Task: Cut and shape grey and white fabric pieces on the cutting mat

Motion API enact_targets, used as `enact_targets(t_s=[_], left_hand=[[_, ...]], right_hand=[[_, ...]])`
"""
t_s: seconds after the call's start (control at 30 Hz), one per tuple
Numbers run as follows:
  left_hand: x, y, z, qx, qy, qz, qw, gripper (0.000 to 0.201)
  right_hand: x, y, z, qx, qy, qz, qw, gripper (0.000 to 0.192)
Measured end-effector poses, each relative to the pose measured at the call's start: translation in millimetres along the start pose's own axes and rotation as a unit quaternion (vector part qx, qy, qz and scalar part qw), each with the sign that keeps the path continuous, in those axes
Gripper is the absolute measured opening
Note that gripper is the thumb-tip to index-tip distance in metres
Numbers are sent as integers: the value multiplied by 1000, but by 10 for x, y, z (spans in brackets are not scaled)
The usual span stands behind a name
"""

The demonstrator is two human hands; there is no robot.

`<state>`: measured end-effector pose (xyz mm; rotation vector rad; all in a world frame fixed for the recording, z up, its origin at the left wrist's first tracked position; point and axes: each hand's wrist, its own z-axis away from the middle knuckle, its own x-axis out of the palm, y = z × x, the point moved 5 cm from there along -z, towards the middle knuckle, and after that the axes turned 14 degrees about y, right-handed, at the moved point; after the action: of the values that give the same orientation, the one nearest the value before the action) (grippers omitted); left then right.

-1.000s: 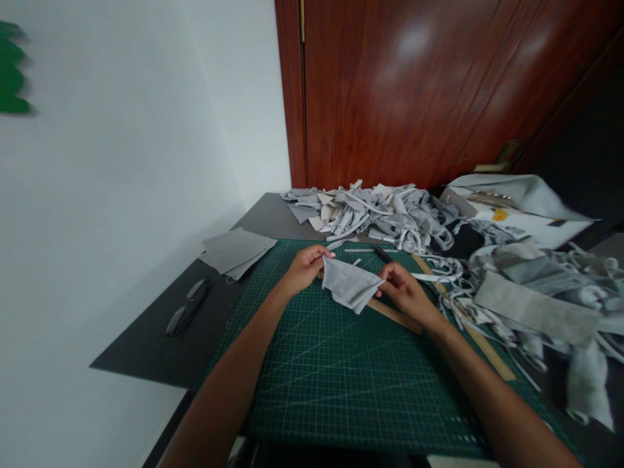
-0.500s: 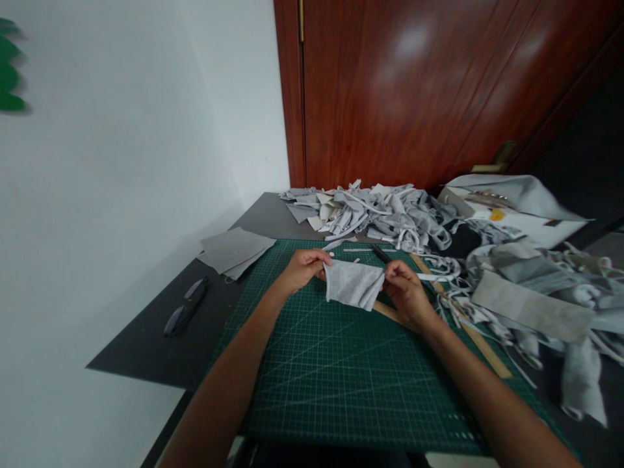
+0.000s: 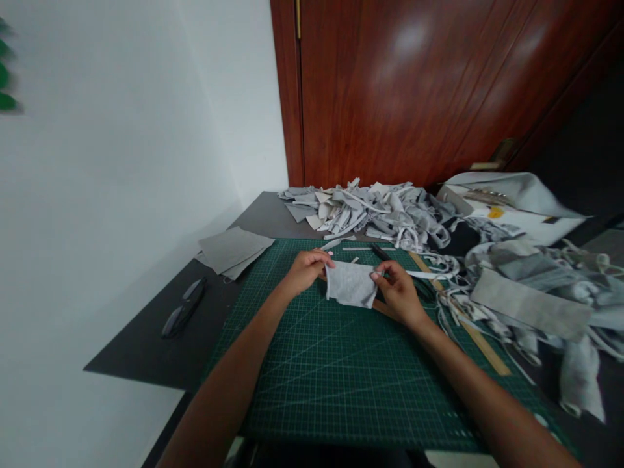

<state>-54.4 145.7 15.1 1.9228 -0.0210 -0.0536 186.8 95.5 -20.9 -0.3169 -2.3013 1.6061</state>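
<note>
Between my hands hangs a small piece of grey fabric (image 3: 351, 285), held up over the green cutting mat (image 3: 336, 377). My left hand (image 3: 308, 270) pinches its upper left corner, fingers closed. At the upper right corner my right hand (image 3: 397, 289) grips it, the thumb lying on the front face. The cloth's lower edge hangs free and looks slightly uneven. Partly hidden behind the cloth and my right hand, a wooden strip (image 3: 384, 308) lies on the mat.
Grey fabric scraps (image 3: 370, 208) are heaped at the back, with more cloth (image 3: 536, 305) at the right. A second wooden strip (image 3: 482, 348) crosses the mat's right side. Folded eyeglasses (image 3: 184, 309) and flat grey pieces (image 3: 234, 250) lie left. A white box (image 3: 526, 224) stands back right.
My right hand has shifted its hold on the cloth's right corner, with the thumb now over the front. The cloth hangs flatter and less bunched. My left hand keeps its pinch.
</note>
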Motion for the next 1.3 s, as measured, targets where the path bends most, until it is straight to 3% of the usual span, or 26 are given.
enact_targets(t_s=[0.13, 0.27, 0.43, 0.53, 0.6, 0.67, 0.73, 0.83, 0.93, 1.0, 1.1, 1.2, 1.3], left_hand=[[8, -76, -4, -31, 41, 13, 999, 15], [-24, -153, -10, -55, 64, 22, 996, 14], [53, -262, -2, -86, 13, 21, 996, 20], [155, -311, 36, -81, -9, 13, 997, 32], [231, -298, 91, -41, -23, -16, 999, 42], [331, -224, 183, 62, -56, -100, 991, 56], [442, -150, 300, 163, -82, -198, 963, 82], [593, -95, 453, 235, -87, -285, 925, 120], [681, -32, 555, 273, -47, -291, 916, 132], [685, 19, 590, 289, -11, -276, 916, 115], [625, 85, 571, 273, 22, -229, 934, 66], [514, 108, 469, 183, 71, -138, 971, 35], [432, 76, 386, 75, 142, -35, 986, 11]], right_hand=[[-7, -43, -2, 8, -21, 3, 1000, 22], [1, -14, -13, 65, -53, -30, 996, 23], [-32, 78, -48, 153, -55, -99, 982, 23], [-55, 106, -79, 218, -48, -180, 958, 28], [-58, 112, -83, 266, -38, -241, 933, 33], [-50, 92, -76, 285, -31, -271, 919, 35], [-20, 56, -50, 281, -35, -276, 919, 37], [49, 9, 29, 270, -41, -260, 926, 40], [116, -14, 132, 260, -44, -237, 935, 42], [145, -18, 189, 245, -45, -208, 946, 41], [149, -26, 213, 204, -32, -160, 965, 38], [134, -48, 193, 173, -18, -133, 976, 34], [140, -105, 185, 134, -26, -92, 986, 31]])
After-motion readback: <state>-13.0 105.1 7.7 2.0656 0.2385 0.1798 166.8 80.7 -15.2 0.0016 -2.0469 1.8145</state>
